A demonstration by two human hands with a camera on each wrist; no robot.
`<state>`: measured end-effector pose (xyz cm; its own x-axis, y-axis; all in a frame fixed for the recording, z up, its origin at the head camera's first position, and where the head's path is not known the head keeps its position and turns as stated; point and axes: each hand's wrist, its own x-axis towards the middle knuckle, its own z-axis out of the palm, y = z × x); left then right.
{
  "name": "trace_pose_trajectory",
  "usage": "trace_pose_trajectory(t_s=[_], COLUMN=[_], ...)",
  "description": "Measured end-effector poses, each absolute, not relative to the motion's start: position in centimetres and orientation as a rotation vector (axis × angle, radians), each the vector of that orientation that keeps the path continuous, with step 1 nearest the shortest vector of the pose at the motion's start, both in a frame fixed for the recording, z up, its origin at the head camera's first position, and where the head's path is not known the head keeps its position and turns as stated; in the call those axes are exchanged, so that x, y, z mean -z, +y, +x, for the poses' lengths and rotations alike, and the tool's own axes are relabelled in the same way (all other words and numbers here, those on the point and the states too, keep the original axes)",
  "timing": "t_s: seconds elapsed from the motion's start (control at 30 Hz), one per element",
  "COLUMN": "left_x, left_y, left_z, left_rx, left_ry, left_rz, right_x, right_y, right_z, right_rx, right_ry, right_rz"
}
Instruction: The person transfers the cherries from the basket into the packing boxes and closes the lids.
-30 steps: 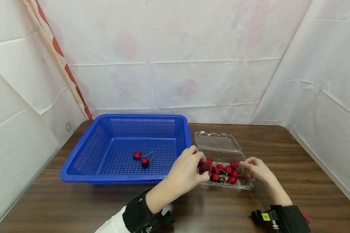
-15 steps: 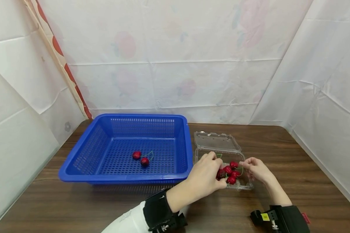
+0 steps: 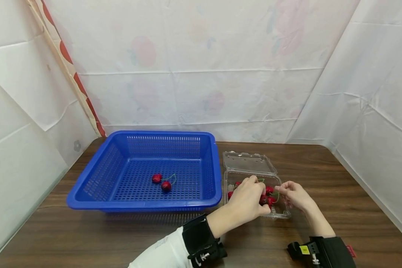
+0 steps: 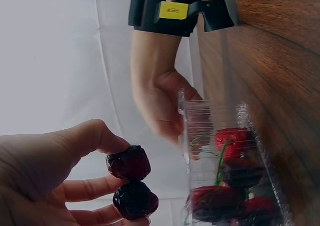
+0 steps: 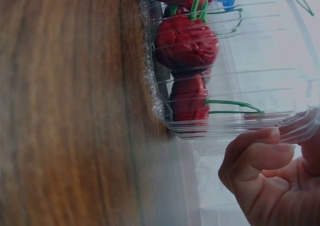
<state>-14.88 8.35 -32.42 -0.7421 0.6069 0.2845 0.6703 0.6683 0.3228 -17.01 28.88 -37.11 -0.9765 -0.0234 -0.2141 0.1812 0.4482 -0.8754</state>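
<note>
My left hand (image 3: 248, 201) reaches over a clear plastic clamshell box (image 3: 283, 214) of red cherries (image 5: 187, 43) with green stems. In the left wrist view its thumb and fingers hold two dark cherries (image 4: 129, 163) just above the box, one against the other. My right hand (image 3: 296, 195) grips the box's right edge; in the right wrist view its curled fingers (image 5: 257, 156) are at the clear rim. The box's hinged lid (image 3: 246, 163) lies tipped back behind it. From the head view, my left hand hides part of the fruit.
A blue slotted plastic basket (image 3: 120, 204) stands left of the box, with one joined pair of cherries (image 3: 166, 186) on its floor. Both sit on a dark wooden table (image 3: 308, 163). White cloth curtains (image 3: 201, 74) enclose the back and sides.
My left hand has moved right across the box, from its left end to over the middle, uncovering some cherries on the left. My right hand has kept its place at the edge.
</note>
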Motion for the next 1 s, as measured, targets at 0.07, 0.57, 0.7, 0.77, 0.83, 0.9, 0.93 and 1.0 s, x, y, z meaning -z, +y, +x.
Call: trace_pose_trajectory(t_s=[0.07, 0.57, 0.7, 0.77, 0.83, 0.9, 0.93, 1.0], left_x=[32.6, 34.0, 34.2, 34.3, 34.4, 34.5, 34.5, 34.5], left_y=[8.7, 10.6, 11.0, 11.2, 11.4, 11.6, 11.7, 11.9], left_z=[-15.0, -15.8, -16.0, -16.2, -16.3, -16.4, -16.4, -16.5], left_rx=[0.606, 0.498, 0.445, 0.428, 0.408, 0.384, 0.372, 0.352], left_ry=[-2.736, -2.888, -2.92, -2.935, -2.954, -2.966, -2.976, -2.993], left_rz=[-1.045, -0.991, -0.981, -0.977, -0.964, -0.95, -0.942, -0.931], right_x=[37.1, 37.1, 37.4, 37.4, 37.3, 37.2, 37.1, 37.0], right_y=[28.9, 29.2, 29.5, 29.5, 29.4, 29.2, 29.1, 28.9], right_z=[-17.0, -17.1, -17.1, -17.1, -17.0, -17.0, -17.0, -17.0], right_rx=[1.547, 1.56, 1.596, 1.598, 1.592, 1.565, 1.562, 1.555], right_ry=[2.501, 2.489, 2.467, 2.462, 2.463, 2.477, 2.477, 2.477], right_rz=[0.142, 0.025, -0.051, -0.052, -0.034, 0.018, 0.034, 0.066])
